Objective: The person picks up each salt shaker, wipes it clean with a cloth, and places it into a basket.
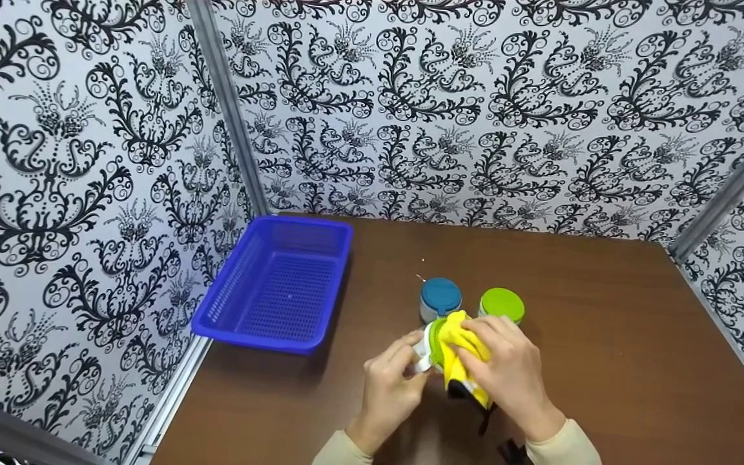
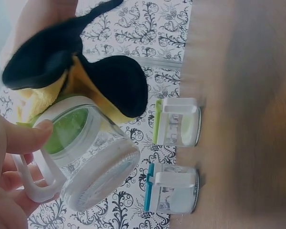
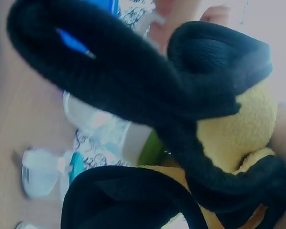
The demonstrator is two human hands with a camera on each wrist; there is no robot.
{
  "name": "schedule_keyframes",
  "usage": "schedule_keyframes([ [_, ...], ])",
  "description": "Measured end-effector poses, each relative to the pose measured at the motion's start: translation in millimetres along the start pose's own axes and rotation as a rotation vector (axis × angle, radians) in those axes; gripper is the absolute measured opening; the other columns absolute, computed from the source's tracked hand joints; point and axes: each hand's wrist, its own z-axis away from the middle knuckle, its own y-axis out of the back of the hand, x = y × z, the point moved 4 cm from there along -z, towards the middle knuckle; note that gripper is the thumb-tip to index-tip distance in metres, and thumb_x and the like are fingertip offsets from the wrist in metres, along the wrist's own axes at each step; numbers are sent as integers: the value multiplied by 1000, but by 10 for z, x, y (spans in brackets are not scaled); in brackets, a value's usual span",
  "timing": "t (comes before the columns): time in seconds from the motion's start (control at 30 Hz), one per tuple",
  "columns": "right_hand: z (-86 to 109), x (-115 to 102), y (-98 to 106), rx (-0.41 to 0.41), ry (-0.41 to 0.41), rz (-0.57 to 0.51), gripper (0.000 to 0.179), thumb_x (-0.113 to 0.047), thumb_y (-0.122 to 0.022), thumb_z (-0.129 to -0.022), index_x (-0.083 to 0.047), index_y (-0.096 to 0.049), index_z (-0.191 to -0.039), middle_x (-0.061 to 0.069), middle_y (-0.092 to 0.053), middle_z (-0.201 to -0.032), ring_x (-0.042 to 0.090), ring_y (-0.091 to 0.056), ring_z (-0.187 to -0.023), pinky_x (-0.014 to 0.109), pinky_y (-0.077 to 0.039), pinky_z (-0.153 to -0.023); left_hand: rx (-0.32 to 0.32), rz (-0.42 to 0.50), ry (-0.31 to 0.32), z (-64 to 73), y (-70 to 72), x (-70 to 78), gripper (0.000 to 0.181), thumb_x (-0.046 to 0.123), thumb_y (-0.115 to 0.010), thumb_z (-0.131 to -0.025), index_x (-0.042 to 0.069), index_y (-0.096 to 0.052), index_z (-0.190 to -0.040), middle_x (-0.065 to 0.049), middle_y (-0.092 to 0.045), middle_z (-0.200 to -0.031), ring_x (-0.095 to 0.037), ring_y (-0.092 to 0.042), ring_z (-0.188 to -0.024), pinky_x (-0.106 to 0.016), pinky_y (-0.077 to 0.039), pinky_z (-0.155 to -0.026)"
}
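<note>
My left hand (image 1: 390, 382) grips a clear glass jar (image 2: 97, 167) by its white handle (image 2: 44, 183), thumb near the white collar. The jar is tilted, and its green lid (image 1: 435, 345) faces the right hand. Bunched in my right hand (image 1: 511, 365) is a yellow cloth (image 1: 454, 336) with black edging (image 3: 119, 71), pressed over the lid. The cloth covers much of the lid, and its black loop dangles below. Just beyond the hands stand a blue-lidded jar (image 1: 442, 294) and a second green-lidded jar (image 1: 502, 303), both upright with white handles.
To the left on the brown table (image 1: 591, 310) sits a blue plastic basket (image 1: 288, 303) with a perforated bottom. Patterned walls (image 1: 449, 116) enclose the table at the back and sides. A black item (image 1: 513, 452) lies by the right sleeve.
</note>
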Motion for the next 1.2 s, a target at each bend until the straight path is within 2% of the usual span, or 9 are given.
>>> schedule_keyframes([
  [0.17,21,202,-54,-10,-47,68,39,-25,-91,-71,-14,-76,-105,-1,-70,-98,18,-60,-87,39,-57,-66,-23,15,27,17,1,-14,37,-6,-89,-64,7,-55,-74,-7,-72,-110,-20,-72,-100,-19,-56,-68],
  [0.3,40,327,-79,11,-58,103,38,-26,-91,-71,-14,-77,-104,0,-70,-97,18,-60,-85,38,-54,-61,-23,30,14,19,-8,-9,41,-4,-91,-62,7,-54,-73,-8,-73,-110,-22,-72,-100,-18,-56,-66],
  [0.47,39,409,-92,7,-86,122,37,-27,-91,-72,-14,-77,-103,1,-69,-95,19,-59,-83,37,-53,-58,-19,38,4,19,-23,-5,41,-3,-92,-62,7,-53,-73,-8,-72,-111,-21,-72,-99,-18,-55,-64],
  [0.6,44,427,-91,1,-111,123,36,-28,-90,-73,-14,-77,-103,1,-69,-94,18,-57,-80,37,-52,-56,-23,53,3,24,-37,-15,41,-3,-91,-64,7,-53,-75,-8,-72,-111,-21,-71,-101,-20,-56,-70],
  [0.9,37,323,-57,3,-105,85,37,-26,-92,-72,-14,-77,-103,0,-69,-94,15,-55,-78,35,-52,-59,-44,48,10,26,-51,-24,39,-1,-90,-66,8,-53,-75,-8,-72,-111,-20,-71,-103,-23,-57,-76],
  [1.07,18,145,-22,23,-46,38,36,-22,-92,-69,-14,-76,-101,-2,-69,-95,15,-59,-84,37,-55,-64,-53,31,18,26,-60,-27,37,0,-90,-68,9,-54,-76,-8,-72,-112,-19,-71,-102,-19,-56,-72],
  [1.2,12,-26,4,25,14,-8,35,-22,-92,-69,-14,-76,-99,-6,-70,-97,14,-60,-87,34,-56,-67,-39,2,2,26,-70,-34,39,-1,-90,-65,8,-53,-74,-7,-72,-110,-19,-71,-101,-18,-55,-67],
])
